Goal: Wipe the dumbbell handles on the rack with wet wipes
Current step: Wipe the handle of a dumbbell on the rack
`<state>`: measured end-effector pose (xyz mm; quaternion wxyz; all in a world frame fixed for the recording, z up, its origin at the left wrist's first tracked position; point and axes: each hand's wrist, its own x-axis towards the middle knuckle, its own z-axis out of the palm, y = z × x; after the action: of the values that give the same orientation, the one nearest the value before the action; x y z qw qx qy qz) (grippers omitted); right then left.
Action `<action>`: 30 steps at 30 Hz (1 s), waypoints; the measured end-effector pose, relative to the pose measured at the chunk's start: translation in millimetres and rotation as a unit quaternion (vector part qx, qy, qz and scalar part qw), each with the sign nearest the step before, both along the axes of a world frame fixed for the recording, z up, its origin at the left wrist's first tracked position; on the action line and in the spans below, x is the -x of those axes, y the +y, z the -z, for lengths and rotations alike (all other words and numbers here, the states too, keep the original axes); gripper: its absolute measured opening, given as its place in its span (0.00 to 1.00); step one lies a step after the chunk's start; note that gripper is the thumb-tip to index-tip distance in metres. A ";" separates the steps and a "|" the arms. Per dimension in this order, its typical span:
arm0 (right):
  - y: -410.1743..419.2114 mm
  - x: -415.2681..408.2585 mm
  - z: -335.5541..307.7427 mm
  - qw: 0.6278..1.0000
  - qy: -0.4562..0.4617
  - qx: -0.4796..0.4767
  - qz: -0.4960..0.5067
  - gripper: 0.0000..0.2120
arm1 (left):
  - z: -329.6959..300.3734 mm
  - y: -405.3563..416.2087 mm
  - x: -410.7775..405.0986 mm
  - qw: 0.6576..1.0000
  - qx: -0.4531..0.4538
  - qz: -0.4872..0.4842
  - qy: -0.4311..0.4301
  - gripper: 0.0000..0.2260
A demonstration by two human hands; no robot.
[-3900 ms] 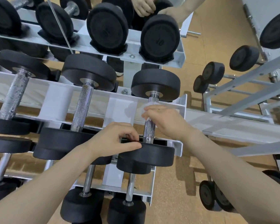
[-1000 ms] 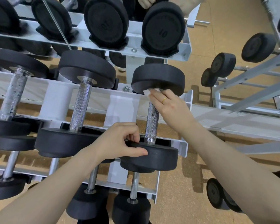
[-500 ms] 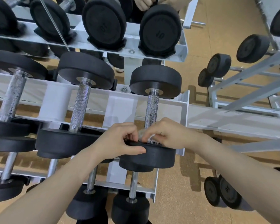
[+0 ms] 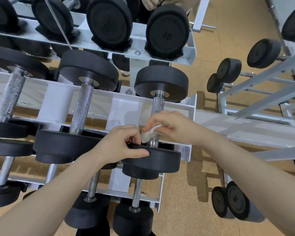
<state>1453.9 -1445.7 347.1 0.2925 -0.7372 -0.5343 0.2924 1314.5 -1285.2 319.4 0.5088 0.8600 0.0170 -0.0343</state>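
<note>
handle [image 4: 157,106] of rightmost mid-tier dumbbell, rack [image 4: 188,106] centre. right hand [image 4: 170,125] pinches wipe [image 4: 149,134] round its lower end, mid-wipe. left hand [image 4: 121,147] at 8 o'clock grips near head [image 4: 160,158]. next, likely: handle [image 4: 81,108] at 9 o'clock.

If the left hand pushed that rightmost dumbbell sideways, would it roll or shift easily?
Probably not. The dumbbell looks heavy, with thick black heads, and its near head sits in the rack cradle. The left hand grips that head, likely steadying it. Its knurled handle shouldn't slip.
</note>
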 end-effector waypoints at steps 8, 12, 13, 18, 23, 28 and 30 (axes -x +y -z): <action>-24.0 7.4 11.8 0.998 0.009 0.034 -0.046 0.06 | 2.1 2.0 1.2 1.000 -0.007 0.002 -0.008 0.12; -45.9 -5.6 6.0 0.997 0.018 0.071 -0.023 0.07 | -4.4 7.6 -0.1 0.999 -0.018 0.037 -0.019 0.10; -45.6 -6.6 2.8 0.999 0.010 0.039 0.002 0.07 | -8.1 10.8 -2.9 0.999 -0.023 0.036 -0.023 0.09; -5.0 -14.8 -1.6 0.965 -0.163 -0.119 0.168 0.10 | -19.9 15.8 -38.0 0.995 -0.017 -0.094 0.028 0.01; 21.3 -27.5 19.1 0.923 -0.372 -0.044 0.090 0.17 | -5.5 -8.5 -63.4 0.962 -0.029 -0.120 0.242 0.22; 22.1 -28.4 28.5 0.873 -0.480 -0.037 0.074 0.18 | 5.2 -15.9 -68.2 0.957 0.017 -0.120 0.265 0.17; 21.1 -26.9 29.5 0.884 -0.457 -0.048 0.083 0.17 | 5.7 -15.5 -68.1 0.961 0.019 -0.113 0.253 0.14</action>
<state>1480.8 -1424.6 317.6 0.0740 -0.8160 -0.5587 -0.1283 1382.5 -1300.6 313.7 0.5051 0.8057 0.2413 -0.1935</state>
